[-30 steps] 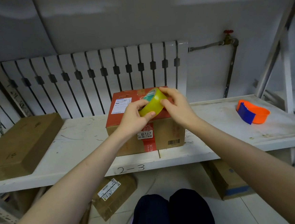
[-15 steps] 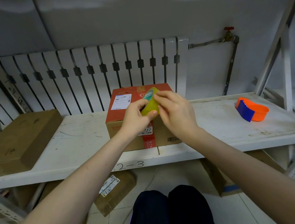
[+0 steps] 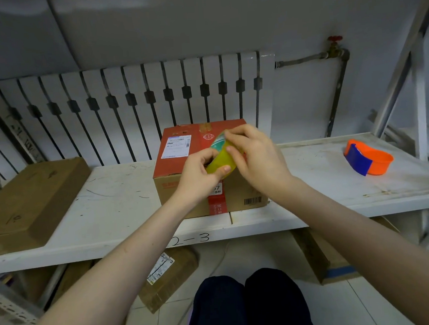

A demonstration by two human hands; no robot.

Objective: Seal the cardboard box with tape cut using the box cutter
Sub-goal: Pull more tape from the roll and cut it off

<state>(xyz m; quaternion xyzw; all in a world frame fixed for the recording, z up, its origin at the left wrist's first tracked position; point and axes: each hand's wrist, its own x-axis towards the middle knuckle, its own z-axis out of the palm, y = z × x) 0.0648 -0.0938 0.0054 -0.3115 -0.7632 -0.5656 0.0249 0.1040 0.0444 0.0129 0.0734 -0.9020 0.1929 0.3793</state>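
A yellow tape roll (image 3: 219, 159) is pinched by the left hand (image 3: 200, 173) above the cardboard box (image 3: 184, 180) while its surface is picked at by the fingertips of the right hand (image 3: 256, 159); a slipped or split tape end is judged the likeliest fault.

Box (image 3: 184, 185) at shelf (image 3: 314, 200) centre, flat carton (image 3: 29, 202) to its left, tape dispenser (image 3: 368, 156) far right, radiator (image 3: 136, 101) behind, more cartons (image 3: 171, 276) on the floor beneath.
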